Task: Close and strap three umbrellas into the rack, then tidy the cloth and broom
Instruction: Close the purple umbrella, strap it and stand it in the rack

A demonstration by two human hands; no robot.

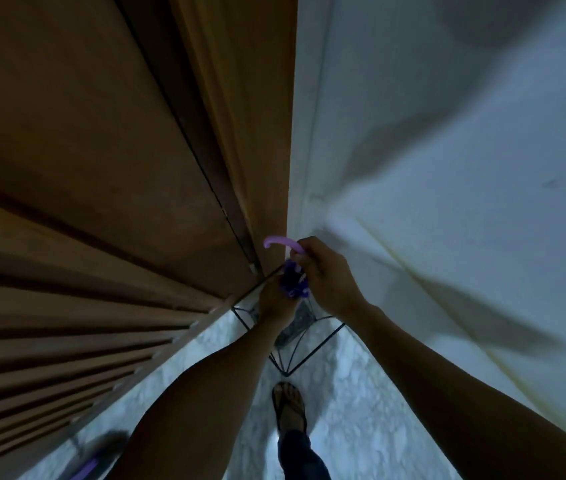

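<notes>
i'm looking down into a dim corner where a brown slatted door (84, 237) meets a pale wall (447, 168), and the black wire rack (295, 358) stands on the marbled floor (343, 427) right in that corner. everything else i place against the rack. above its open top both hands work on a purple umbrella (292, 280): its curved lilac handle (279, 243) pokes up past the rack toward the door edge. the right hand (326, 275) is curled closed around the shaft just under the handle, and the left hand (274, 299) is cupped closed around the bunched canopy, directly over the rack. a darker folded shape (297, 323) sits down inside the rack (another umbrella, i'd guess, though the blur won't let me swear to it). a sandalled foot (290, 407) is planted just short of the rack's near corner.

my worry: if the strap isn't fastened, the canopy could spring loose as it goes in and snag a wire. the rack looks light, so a hard push, or that foot, might tip it.
</notes>
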